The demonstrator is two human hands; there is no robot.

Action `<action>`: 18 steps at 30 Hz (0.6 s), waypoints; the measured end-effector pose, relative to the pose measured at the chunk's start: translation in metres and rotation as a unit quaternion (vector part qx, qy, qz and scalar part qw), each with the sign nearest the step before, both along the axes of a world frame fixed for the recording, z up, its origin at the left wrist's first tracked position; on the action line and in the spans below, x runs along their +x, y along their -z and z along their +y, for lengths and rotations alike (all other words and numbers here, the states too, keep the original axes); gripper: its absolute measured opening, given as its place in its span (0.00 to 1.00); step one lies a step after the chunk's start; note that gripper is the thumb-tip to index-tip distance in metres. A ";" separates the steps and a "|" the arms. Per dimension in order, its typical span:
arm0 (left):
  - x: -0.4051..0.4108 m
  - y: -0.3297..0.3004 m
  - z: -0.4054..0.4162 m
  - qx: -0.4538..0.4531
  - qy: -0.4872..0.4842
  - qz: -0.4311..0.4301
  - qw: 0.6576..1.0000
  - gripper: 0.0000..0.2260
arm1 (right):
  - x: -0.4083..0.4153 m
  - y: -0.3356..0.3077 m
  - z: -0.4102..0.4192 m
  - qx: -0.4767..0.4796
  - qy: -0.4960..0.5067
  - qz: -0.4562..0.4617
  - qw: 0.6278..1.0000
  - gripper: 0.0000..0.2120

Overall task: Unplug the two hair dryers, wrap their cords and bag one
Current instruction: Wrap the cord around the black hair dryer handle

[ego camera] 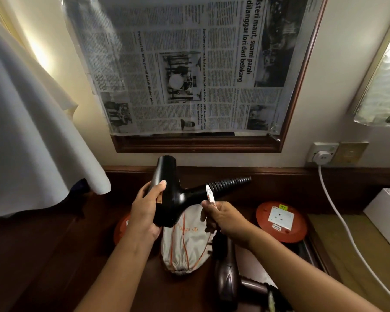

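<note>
The left hand (144, 210) grips the barrel of a black hair dryer (167, 194), thumb laid across the near side and fingers curled round the far side. The dryer is held off the desk (54, 255), nozzle end toward the wall, its handle reaching right to a ribbed cord sleeve (230, 182). The right hand (225, 219) pinches a small white tag (210, 194) hanging from the handle, between thumb and forefinger; the other fingers are curled under. Directly beneath both hands lies a white drawstring bag (185, 244) with orange cords, on the desk. Just right of the bag, below the right wrist, a brown hair dryer (227, 273) rests on the desk. Beyond the right fingers sits a round orange socket (282, 219). A white plug (322, 156) is in the wall outlet (331, 147), its cable (347, 224) trailing down right.
</note>
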State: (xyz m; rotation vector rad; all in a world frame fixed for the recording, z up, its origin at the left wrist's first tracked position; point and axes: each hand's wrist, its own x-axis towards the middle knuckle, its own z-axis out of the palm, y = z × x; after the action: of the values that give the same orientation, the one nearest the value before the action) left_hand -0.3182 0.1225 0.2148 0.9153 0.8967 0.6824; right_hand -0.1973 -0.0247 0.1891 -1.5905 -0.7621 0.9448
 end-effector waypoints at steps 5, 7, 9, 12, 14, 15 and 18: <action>-0.017 -0.013 -0.007 -0.073 0.036 -0.028 0.996 0.21 | -0.020 0.016 -0.005 0.084 0.087 -0.127 0.984 0.12; -0.025 -0.017 -0.011 -0.086 0.045 -0.027 0.995 0.22 | -0.027 0.019 -0.008 0.127 0.081 -0.112 0.982 0.10; -0.032 -0.020 -0.014 -0.095 0.048 -0.035 0.994 0.21 | -0.032 0.017 -0.009 0.129 0.075 -0.166 0.975 0.11; -0.043 -0.023 -0.016 -0.096 0.061 -0.039 0.993 0.21 | -0.032 0.016 -0.009 0.125 0.053 -0.201 0.970 0.10; -0.050 -0.022 -0.015 -0.095 0.069 -0.027 0.993 0.23 | -0.030 0.013 -0.010 0.131 0.035 -0.249 0.959 0.10; -0.053 -0.022 -0.015 -0.094 0.071 -0.022 0.993 0.24 | -0.027 0.014 -0.011 0.123 0.038 -0.304 0.944 0.12; -0.061 -0.021 -0.011 -0.094 0.083 -0.011 0.992 0.24 | -0.018 0.015 -0.008 0.092 0.046 -0.442 0.891 0.12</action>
State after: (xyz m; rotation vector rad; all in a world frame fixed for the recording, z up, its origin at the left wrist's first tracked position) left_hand -0.3787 0.1120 0.2356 0.8027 0.8393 0.4567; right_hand -0.2157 -0.0328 0.1739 -1.8488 -1.3297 0.0101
